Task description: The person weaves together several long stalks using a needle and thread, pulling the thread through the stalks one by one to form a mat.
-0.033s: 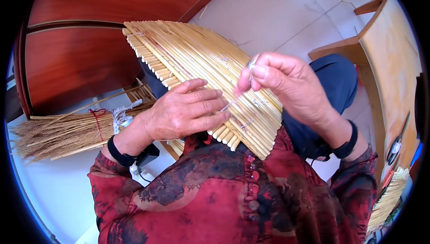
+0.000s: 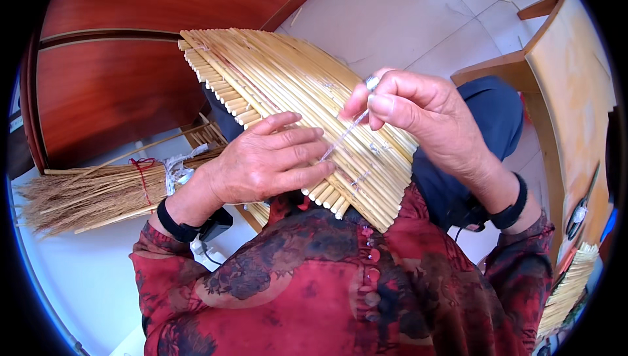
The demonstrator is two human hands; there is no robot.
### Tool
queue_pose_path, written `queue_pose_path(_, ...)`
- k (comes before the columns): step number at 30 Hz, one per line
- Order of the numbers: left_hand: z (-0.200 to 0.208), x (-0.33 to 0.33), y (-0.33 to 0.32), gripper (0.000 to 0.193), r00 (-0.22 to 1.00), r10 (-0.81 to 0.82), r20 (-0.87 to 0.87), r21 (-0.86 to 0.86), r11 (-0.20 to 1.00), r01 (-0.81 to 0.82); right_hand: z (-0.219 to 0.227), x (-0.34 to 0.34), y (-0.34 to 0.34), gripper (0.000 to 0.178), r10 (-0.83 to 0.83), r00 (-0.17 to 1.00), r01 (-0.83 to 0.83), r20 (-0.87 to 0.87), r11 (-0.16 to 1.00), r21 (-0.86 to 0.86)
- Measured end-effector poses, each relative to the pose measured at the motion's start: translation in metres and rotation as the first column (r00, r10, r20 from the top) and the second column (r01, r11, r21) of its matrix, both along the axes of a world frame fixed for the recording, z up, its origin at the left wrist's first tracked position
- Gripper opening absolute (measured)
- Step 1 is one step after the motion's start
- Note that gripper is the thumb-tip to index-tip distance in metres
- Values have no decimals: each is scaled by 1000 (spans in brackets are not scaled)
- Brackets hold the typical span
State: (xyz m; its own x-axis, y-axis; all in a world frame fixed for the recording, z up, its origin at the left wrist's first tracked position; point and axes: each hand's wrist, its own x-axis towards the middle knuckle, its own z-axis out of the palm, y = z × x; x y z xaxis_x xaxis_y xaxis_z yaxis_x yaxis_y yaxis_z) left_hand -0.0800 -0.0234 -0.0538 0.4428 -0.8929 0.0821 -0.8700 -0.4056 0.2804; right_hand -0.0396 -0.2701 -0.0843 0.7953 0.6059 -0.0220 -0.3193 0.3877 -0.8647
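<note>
A mat of straw-coloured stalks (image 2: 275,81) lies tilted across my lap, its rows bound with pale thread. My left hand (image 2: 271,163) rests on its left edge, fingers stretched over the stalks; its thumb is hidden. Over the mat's right side, my right hand (image 2: 418,107) is closed in a pinch on a whitish thread (image 2: 345,137). That thread runs slantwise down to the stalks beside my left fingertips. A silvery ring or thimble (image 2: 372,83) sits on a finger of my right hand.
A bundle of bristly stalks (image 2: 98,189), tied with red cord and a white strip, lies at left below a red-brown wooden panel (image 2: 111,101). At right stands a wooden table (image 2: 569,81) with scissors (image 2: 577,215) on it. More cut stalks (image 2: 569,290) sit at lower right.
My right hand has moved slightly to the right, and the thread between it and the mat now shows as a longer, straighter line. The left hand stays in place.
</note>
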Motion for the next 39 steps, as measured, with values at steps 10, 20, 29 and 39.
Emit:
queue_pose_path(10, 3, -7, 17, 31, 979, 199, -52, 34, 980, -197, 12, 26, -83, 7, 480, 581, 214, 657, 689, -692)
queue_pose_path(20, 6, -9, 15, 27, 957, 246, -154, 67, 969, -238, -7, 64, -107, 8, 400, 530, 364, 748, 690, -626)
queue_pose_path(29, 0, -12, 15, 21, 959, 267, -98, 22, 964, -266, -1, 84, -114, 8, 393, 427, 478, 815, 667, -572)
queue_pose_path(39, -7, -16, 14, 21, 952, 298, -65, -37, 953, -301, -15, 87, -64, 24, -90, 973, 120, 213, 984, -131)
